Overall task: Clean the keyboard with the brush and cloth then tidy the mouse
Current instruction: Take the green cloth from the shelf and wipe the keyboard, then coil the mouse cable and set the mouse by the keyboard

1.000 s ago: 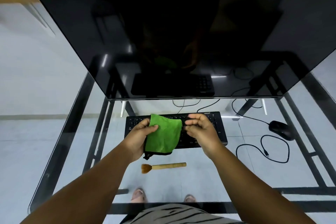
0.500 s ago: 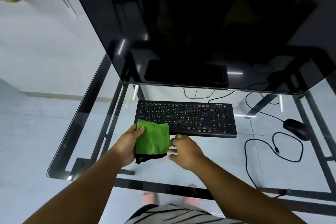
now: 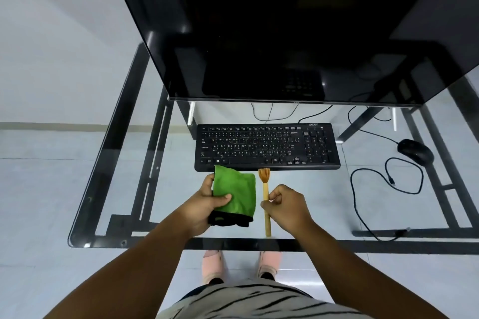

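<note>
Keyboard (image 3: 267, 147) flat on glass desk (image 3: 145, 137), mouse (image 3: 415, 151) far right with loose looped cable (image 3: 383, 184). Left hand (image 3: 204, 202) clamping cloth (image 3: 234, 193) under thumb; right hand (image 3: 287, 204) pinching brush (image 3: 265, 201) mid-handle, bristles just short of keyboard edge. Risks: thin brush slipping from light pinch, keyboard skidding on slick glass with neither hand steadying it.

Table top (image 3: 134, 168): clear glass, smooth, on a dark metal frame. Monitor screen (image 3: 285, 33): glossy black, mirror-like. Keyboard (image 3: 267, 147): black plastic, matt. Mouse (image 3: 415, 151): black plastic, slight sheen. Cloth (image 3: 234, 189): green fabric, soft nap, black edging. Brush (image 3: 266, 197): pale wood handle, tan bristles.
</note>
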Tool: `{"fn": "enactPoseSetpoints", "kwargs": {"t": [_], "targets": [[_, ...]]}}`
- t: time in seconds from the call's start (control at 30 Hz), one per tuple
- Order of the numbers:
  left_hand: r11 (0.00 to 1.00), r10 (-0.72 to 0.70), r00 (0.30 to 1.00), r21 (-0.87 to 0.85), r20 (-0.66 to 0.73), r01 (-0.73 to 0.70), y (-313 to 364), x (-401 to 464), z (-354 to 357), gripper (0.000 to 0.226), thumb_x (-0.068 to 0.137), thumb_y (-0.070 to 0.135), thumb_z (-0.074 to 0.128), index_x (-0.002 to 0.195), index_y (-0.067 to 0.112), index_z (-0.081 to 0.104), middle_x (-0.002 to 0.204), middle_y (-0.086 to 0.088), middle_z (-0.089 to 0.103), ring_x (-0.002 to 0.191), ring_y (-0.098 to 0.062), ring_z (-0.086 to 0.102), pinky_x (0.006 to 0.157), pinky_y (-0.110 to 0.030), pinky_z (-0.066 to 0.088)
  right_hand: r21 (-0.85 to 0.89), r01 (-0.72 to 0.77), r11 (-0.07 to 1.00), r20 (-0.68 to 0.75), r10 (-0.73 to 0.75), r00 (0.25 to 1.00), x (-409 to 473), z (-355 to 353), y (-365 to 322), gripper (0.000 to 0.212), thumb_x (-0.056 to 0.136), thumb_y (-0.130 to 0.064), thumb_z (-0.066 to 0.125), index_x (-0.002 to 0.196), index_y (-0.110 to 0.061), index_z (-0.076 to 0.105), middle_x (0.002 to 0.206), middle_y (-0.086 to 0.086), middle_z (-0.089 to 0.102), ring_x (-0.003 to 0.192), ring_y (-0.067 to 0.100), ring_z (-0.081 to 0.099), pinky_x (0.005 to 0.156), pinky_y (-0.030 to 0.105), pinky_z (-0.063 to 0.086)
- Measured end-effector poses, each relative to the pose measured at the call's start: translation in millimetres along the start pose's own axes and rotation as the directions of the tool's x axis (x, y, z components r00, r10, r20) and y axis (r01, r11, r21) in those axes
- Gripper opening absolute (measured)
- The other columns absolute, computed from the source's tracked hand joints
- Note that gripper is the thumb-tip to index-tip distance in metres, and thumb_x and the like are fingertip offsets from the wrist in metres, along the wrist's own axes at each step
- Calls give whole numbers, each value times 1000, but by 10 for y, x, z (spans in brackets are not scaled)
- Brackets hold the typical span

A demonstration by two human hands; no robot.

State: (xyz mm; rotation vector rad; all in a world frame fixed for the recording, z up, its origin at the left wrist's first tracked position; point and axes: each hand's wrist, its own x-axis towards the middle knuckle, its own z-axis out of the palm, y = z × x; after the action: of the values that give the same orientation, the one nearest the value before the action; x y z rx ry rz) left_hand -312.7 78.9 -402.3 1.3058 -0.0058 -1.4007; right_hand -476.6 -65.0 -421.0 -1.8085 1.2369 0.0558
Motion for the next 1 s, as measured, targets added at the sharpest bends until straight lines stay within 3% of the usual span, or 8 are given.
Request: {"fn": "enactPoseSetpoints", "kwargs": {"t": [0.07, 0.2, 0.37, 0.47, 0.67, 0.8, 1.0], "targets": [[997, -12, 1000, 76, -14, 14, -56, 28, -23, 48, 89, -7, 56, 123, 25, 46, 115, -12, 66, 104, -38, 64, 88, -68, 42, -2, -11, 1000, 1, 11, 1000, -5, 48, 11, 18, 74, -28, 76, 76, -22, 59, 70, -1, 69, 67, 16, 69, 72, 34, 57], [948, 64, 993, 317, -103, -28, -108, 60, -116, 52, 88, -4, 61, 129, 21, 41, 112, -14, 67, 103, -33, 66, 82, -50, 54, -35, -32, 999, -36, 31, 999, -14, 116, 30, 20, 74, -31, 76, 76, -23, 58, 70, -1, 69, 66, 16, 69, 72, 36, 57], [749, 255, 941, 661, -221, -48, -116, 25, -110, 50, 81, 11, 71, 125, 22, 48, 103, 2, 66, 99, -21, 64, 76, -30, 52, -60, -34, 998, -33, 32, 999, -31, 182, -44, 21, 75, -31, 76, 78, -24, 56, 70, -2, 69, 66, 15, 69, 71, 33, 56], [622, 347, 905, 782, -248, -24, -114, -1, -68, 51, 78, 16, 74, 124, 17, 51, 104, 1, 66, 96, -20, 61, 79, -27, 48, -76, -32, 997, -44, 28, 999, -45, 215, -82, 21, 76, -31, 75, 80, -23, 56, 70, -2, 67, 65, 14, 68, 69, 31, 55], [457, 435, 867, 889, -242, 19, -120, -21, -97, 67, 70, 27, 80, 129, 15, 51, 121, -5, 54, 103, -20, 58, 84, -24, 43, -127, -27, 992, -58, 19, 998, -87, 190, -130, 23, 81, -40, 71, 88, -22, 57, 69, -6, 64, 66, 9, 62, 58, 25, 43], [466, 450, 847, 883, -285, 49, -32, 0, -123, 71, 74, 35, 77, 134, 14, 47, 128, -5, 47, 99, -22, 61, 85, -28, 47, -115, 1, 993, -128, -16, 992, -43, 119, -168, 21, 86, -38, 65, 98, -23, 57, 86, -7, 65, 84, 15, 64, 69, 26, 44], [489, 578, 751, 872, -320, -5, 239, 123, -96, 71, 74, 36, 77, 133, 11, 45, 126, -6, 46, 119, -26, 47, 100, -36, 40, -97, 131, 987, -290, -154, 945, 189, -148, -218, 32, 85, -25, 68, 115, -17, 59, 118, 3, 57, 104, 21, 59, 82, 25, 44]]}}
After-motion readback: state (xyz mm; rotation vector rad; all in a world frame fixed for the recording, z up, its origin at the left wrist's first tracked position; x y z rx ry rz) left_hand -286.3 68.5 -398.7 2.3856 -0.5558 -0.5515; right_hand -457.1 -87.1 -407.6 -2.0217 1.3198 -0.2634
